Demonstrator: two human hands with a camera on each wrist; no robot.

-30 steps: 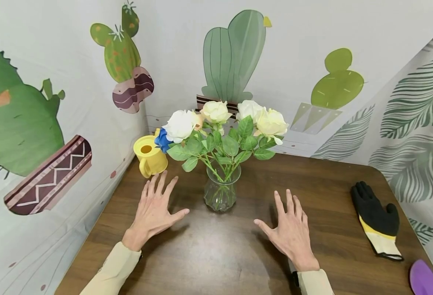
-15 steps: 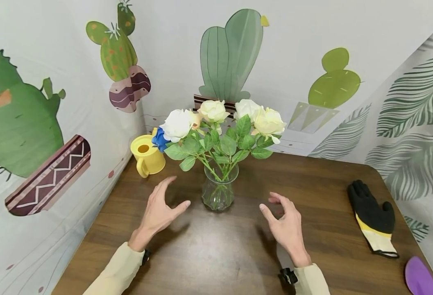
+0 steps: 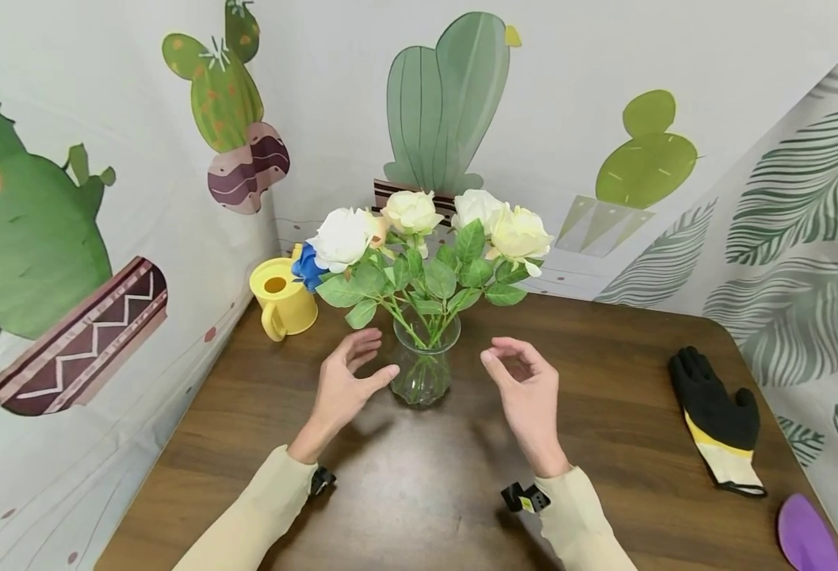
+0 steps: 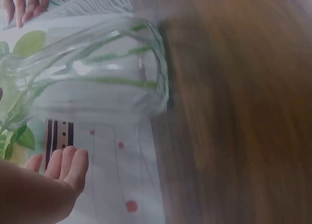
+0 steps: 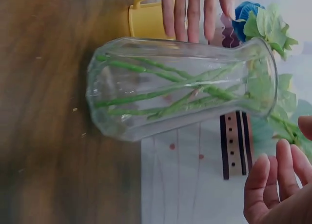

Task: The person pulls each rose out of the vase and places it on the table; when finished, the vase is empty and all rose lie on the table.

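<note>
A clear glass vase stands upright on the table, holding green stems, leaves, white and cream roses and a blue one. Just left of it is my left hand, fingers loosely bent, thumb tip close to the glass. My right hand hovers to the right with a wider gap, its fingers bent, holding nothing. In the left wrist view the vase lies sideways in the picture between both hands. The right wrist view shows the vase with air between it and the right fingers.
A yellow watering can stands at the table's back left. On the right lie a black, yellow and cream glove and, near the edge, a purple object. A printed cloth hangs behind the wooden table.
Both hands have moved inward toward the vase, the left one rightward, the right one leftward and up. Their spread fingers have bent. The vase stands where it was.
</note>
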